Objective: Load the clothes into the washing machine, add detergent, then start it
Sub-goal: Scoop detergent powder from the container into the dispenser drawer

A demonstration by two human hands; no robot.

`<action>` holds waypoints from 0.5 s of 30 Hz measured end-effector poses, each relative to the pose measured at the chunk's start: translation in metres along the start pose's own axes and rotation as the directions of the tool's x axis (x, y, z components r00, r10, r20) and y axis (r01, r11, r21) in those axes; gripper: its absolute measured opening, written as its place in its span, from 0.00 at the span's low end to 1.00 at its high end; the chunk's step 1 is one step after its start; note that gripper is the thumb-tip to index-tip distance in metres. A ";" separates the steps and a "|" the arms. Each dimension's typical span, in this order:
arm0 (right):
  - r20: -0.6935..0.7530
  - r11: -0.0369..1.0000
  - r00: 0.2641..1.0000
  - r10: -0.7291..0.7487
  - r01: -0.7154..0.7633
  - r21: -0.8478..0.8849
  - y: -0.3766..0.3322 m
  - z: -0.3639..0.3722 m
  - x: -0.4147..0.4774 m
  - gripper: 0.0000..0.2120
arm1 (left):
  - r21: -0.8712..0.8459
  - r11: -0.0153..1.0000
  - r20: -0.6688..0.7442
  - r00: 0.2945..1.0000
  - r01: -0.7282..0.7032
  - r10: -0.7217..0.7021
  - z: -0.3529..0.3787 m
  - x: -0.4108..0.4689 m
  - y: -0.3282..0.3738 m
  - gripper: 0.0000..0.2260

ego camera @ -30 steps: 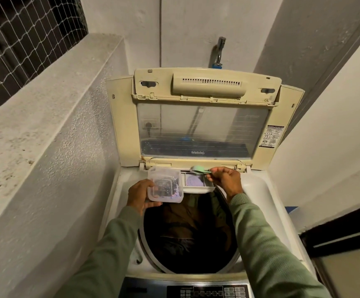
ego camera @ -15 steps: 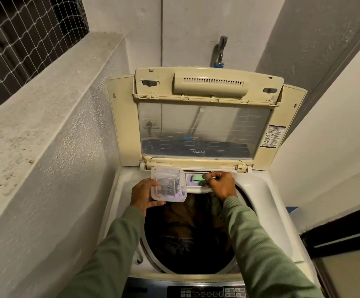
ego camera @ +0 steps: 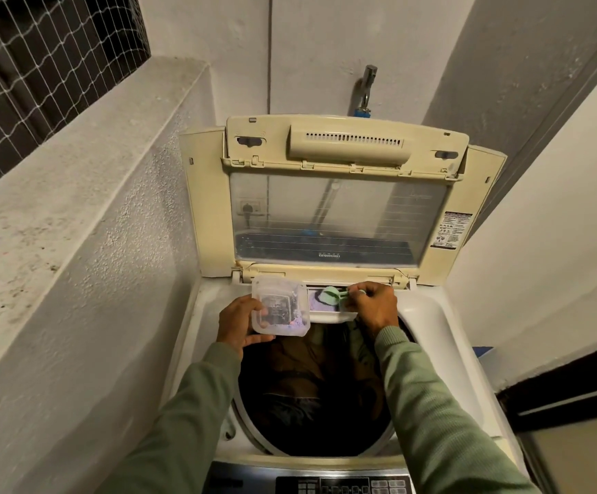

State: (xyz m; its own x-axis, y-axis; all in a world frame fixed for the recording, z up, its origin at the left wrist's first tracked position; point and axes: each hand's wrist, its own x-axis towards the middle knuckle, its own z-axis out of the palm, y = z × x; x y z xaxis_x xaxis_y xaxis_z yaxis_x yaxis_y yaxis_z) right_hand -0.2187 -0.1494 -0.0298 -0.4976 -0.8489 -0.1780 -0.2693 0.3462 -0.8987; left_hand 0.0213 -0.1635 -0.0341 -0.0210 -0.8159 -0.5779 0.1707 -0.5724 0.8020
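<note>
The top-loading washing machine (ego camera: 432, 326) stands with its lid (ego camera: 339, 194) raised. Dark clothes (ego camera: 311, 383) fill the drum. My left hand (ego camera: 240, 326) grips a clear plastic detergent box (ego camera: 279, 305) holding a little pale powder, just left of the pulled-out detergent drawer (ego camera: 329, 308). My right hand (ego camera: 375, 308) pinches the handle of a green scoop (ego camera: 330, 294), whose bowl is tilted over the drawer. Pale powder lies in the drawer.
A rough concrete ledge (ego camera: 75, 180) and wall run close along the left. A tap (ego camera: 364, 90) sticks out of the back wall above the lid. The control panel (ego camera: 343, 485) is at the bottom edge. A white wall and dark doorway (ego camera: 561, 386) stand on the right.
My right hand dipped the green scoop into the drawer and has now lifted it slightly, tilted over the drawer. The left hand with the box stayed almost still.
</note>
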 end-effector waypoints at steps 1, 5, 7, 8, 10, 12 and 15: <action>0.001 0.995 1.000 0.022 -0.022 0.100 -0.004 -0.002 -0.001 0.05 | 0.000 1.000 0.007 1.000 -0.006 0.006 0.000 0.000 0.000 0.11; 0.113 0.957 0.993 -0.032 -0.002 0.291 -0.025 0.001 -0.002 0.07 | 0.027 1.000 0.019 1.000 -0.015 0.015 0.004 0.002 0.000 0.15; 0.239 0.970 0.965 -0.107 0.048 0.238 -0.034 0.006 -0.004 0.07 | 0.065 0.998 0.030 0.999 -0.027 0.025 0.009 0.002 0.001 0.16; 0.294 0.980 0.947 -0.134 0.083 0.180 -0.035 0.010 -0.004 0.06 | 0.079 0.996 0.038 0.999 -0.034 0.031 0.012 0.001 0.002 0.15; 0.376 0.985 0.910 -0.172 0.166 0.049 -0.038 0.018 -0.006 0.06 | 0.089 0.996 0.065 0.997 -0.033 0.027 0.017 0.000 0.005 0.14; 0.441 0.977 0.877 -0.193 0.211 0.007 -0.042 0.025 -0.008 0.07 | 0.093 0.995 0.096 0.995 -0.025 0.016 0.021 -0.001 0.008 0.14; 0.524 0.960 0.828 -0.199 0.271 -0.064 -0.050 0.030 -0.011 0.08 | 0.104 0.994 0.113 0.993 -0.027 0.016 0.021 -0.001 0.011 0.16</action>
State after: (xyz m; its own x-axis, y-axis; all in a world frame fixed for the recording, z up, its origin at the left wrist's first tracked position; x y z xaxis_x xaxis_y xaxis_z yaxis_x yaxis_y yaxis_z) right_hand -0.1750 -0.1692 0.0046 0.0739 -0.9811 -0.1790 -0.4467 0.1279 -0.8855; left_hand 0.0028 -0.1711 -0.0216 -0.1297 -0.8287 -0.5445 0.0675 -0.5552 0.8290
